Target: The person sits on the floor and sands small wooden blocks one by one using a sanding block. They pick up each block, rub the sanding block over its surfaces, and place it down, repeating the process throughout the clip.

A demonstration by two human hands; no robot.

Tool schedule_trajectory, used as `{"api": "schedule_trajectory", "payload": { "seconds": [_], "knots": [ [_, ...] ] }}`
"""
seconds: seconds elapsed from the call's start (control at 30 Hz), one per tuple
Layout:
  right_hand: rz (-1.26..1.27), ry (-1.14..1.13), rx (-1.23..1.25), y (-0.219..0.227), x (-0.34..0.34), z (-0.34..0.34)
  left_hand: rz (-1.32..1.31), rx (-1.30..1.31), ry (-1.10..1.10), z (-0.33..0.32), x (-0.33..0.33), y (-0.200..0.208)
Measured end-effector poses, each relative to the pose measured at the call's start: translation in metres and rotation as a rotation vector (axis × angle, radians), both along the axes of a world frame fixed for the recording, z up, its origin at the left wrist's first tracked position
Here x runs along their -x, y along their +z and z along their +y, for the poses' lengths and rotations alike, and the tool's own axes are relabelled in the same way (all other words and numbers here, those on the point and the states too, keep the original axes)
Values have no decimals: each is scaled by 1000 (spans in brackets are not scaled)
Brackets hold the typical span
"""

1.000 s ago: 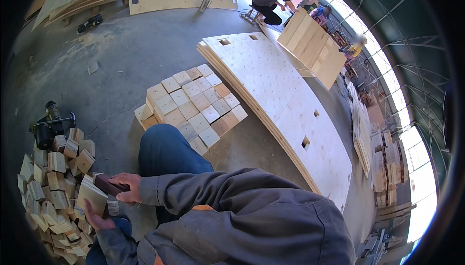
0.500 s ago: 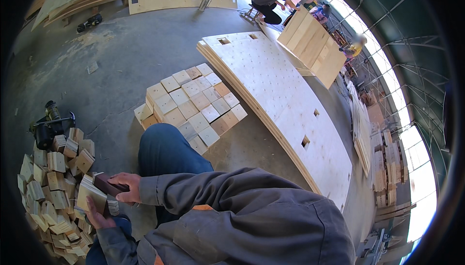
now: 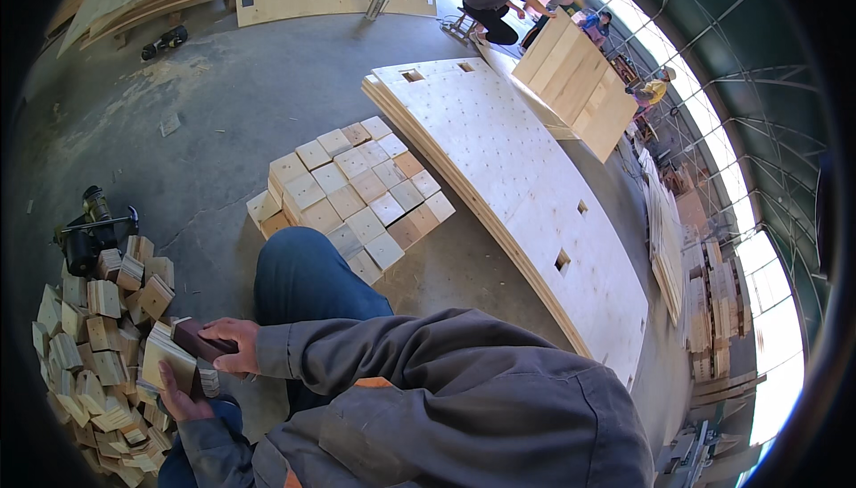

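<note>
At the lower left, my left hand (image 3: 185, 397) is closed around a layered plywood block (image 3: 171, 356), fingers along its near side. Over it, my right hand (image 3: 235, 344) grips a dark brown sanding block (image 3: 194, 340). The sanding block lies against the plywood block's edge; its contact face is hidden. Beside both hands rises a loose heap of similar wooden blocks (image 3: 100, 372). Past my bent knee (image 3: 312, 274), more blocks stand packed in a neat stack of rows (image 3: 357, 189) on the floor.
A black power tool (image 3: 94, 229) sits by the heap, and another tool (image 3: 165, 42) lies farther off. To the right is a long stack of plywood sheets (image 3: 526, 185) with square holes. Several people, one a crouching person (image 3: 496, 2), are around a wooden panel (image 3: 575, 82) at the back.
</note>
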State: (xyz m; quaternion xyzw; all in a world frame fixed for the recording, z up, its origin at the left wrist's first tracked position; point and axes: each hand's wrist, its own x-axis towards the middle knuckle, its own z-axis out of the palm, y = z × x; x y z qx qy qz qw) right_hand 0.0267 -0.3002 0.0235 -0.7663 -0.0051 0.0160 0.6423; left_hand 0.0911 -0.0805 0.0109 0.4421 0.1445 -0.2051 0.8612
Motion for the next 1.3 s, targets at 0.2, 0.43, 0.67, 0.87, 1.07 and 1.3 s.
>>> {"api": "schedule_trajectory", "payload": {
  "seconds": [0.2, 0.43, 0.67, 0.87, 1.07, 1.3],
  "knots": [
    [99, 2, -95, 19, 2, -1, -1, -24, 23, 0, 0, -3],
    [51, 6, -3, 25, 6, -2, 20, 5, -18, 2, -3, -8],
    [122, 22, -63, 36, 7, -3, 12, 24, -13, 3, -2, -8],
    [19, 6, 60, 26, 10, -3, 26, 27, -33, 1, -1, -4],
    [63, 8, 16, 40, 15, -4, 26, 28, -44, 3, 0, -4],
    [14, -9, 44, 27, 16, -4, 13, 29, -45, 0, 2, -1]
  ]
}}
